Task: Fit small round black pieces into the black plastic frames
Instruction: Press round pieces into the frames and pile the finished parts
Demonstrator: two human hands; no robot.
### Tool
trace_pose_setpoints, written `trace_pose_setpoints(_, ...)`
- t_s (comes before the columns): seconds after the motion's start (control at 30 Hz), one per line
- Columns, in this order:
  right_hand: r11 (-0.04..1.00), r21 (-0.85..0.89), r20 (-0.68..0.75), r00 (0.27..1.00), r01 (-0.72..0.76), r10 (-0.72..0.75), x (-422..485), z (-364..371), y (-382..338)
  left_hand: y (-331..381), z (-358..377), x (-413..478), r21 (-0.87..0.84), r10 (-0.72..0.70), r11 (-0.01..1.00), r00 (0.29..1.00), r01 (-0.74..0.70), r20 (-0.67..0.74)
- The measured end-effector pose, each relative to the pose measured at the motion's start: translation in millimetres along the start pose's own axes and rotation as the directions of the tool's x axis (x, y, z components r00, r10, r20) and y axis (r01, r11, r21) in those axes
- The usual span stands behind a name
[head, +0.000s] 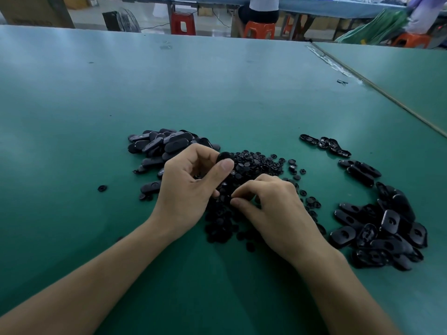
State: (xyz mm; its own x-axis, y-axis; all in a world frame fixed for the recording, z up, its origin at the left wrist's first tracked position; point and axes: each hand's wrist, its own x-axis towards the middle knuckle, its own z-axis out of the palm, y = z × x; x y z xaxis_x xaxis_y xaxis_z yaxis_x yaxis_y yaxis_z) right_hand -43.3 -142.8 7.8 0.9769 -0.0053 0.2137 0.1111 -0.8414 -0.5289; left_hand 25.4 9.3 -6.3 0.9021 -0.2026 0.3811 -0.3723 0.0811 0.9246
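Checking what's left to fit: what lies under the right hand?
Small round black pieces of the middle heap lie under the right hand and spread around it. Whether its curled fingertips pinch one is hidden.

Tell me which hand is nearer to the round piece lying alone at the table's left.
Left. The left hand is to the right of the lone round piece; the right hand is farther right, over the central heap.

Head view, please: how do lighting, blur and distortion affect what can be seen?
In the head view, soft glare streaks the green table; the round pieces merge into one dark mass; the frame in the left hand lacks detail; the background stools look slightly soft.
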Motion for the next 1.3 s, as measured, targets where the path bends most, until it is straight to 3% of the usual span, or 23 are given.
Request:
trace_pose_setpoints(0.2, 1.0, -0.006, 0.028, 0.999, -0.014, 0.014, 0.4, -1.0, 2.1, -0.3, -0.1, 0.9, 0.031, 0.004, 1.0, 1.0, -0.004, 0.013)
trace_pose_setpoints(0.5, 0.999, -0.054, 0.048, 0.999, 0.004, -0.002, -1.3, -4.6, 2.7, -4.3, -2.5, 1.2, -0.078, -0.014, 0.997, 0.999, 0.012, -0.029)
trace_pose_setpoints(0.87, 0.998, -0.023, -0.04, 0.997, -0.063, 0.062, -0.3, -0.1, 0.3, -2.9, -2.5, -0.1, -0.189, -0.08, 0.98, 0.992, 0.062, -0.092)
trace_pose_setpoints(1.3, 0.974, 0.211, -0.36, 0.933, 0.087, -0.006, -0.5, 1.3, -2.2, -0.3, -0.1, 0.0, -0.174, -0.131, 0.978, 0.987, 0.113, -0.097)
